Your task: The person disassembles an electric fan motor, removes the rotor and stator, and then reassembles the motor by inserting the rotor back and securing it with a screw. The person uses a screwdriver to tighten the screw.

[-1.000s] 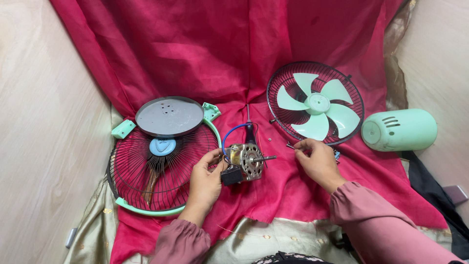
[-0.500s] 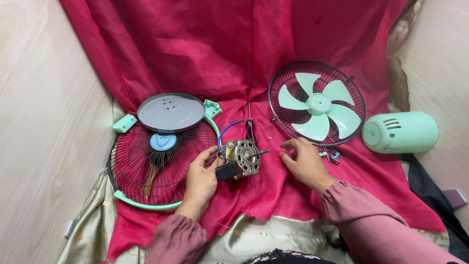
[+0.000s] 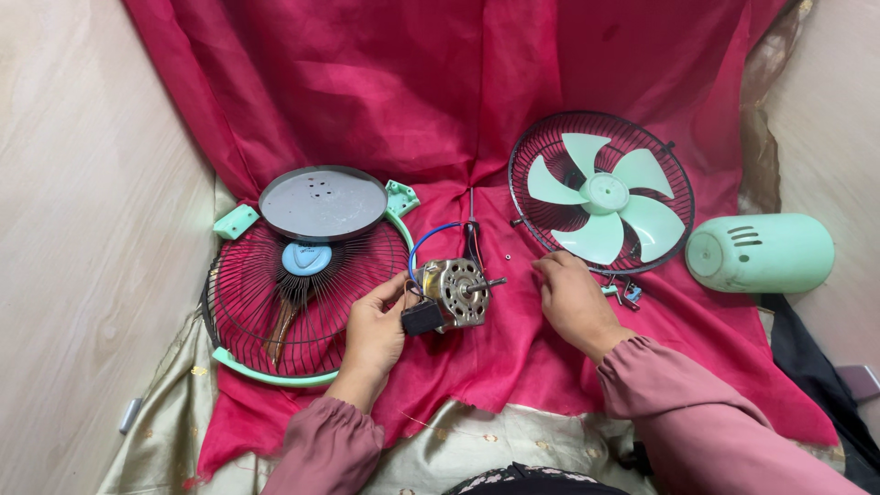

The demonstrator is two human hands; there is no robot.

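Your left hand point(image 3: 374, 332) is closed around the bare fan motor point(image 3: 456, 291), thumb and fingers gripping the side where the small black capacitor point(image 3: 423, 317) hangs, so the motor sits on the red cloth point(image 3: 367, 92) in the middle of the spread with its shaft pointing toward your right. Your right hand point(image 3: 573, 302) rests palm down on the cloth just beside the shaft tip, fingers curled loosely and clamped on nothing that I can see; whether a tiny part sits under the fingertips I cannot tell. As far as stripping the fan goes, you look well along: the mint green blade point(image 3: 600, 197) lies loose inside one wire grille point(image 3: 642, 156) up to your right, the other grille with its mint rim point(image 3: 275, 302) lies to your left with the round grey base plate point(image 3: 323, 202) resting on its top edge, and the mint rear motor cover point(image 3: 759, 253) lies on its side at the far right, well apart from the motor. A few small clips and screws point(image 3: 623, 293) lie near your right hand. Blue and dark wires point(image 3: 431, 236) trail off the motor.
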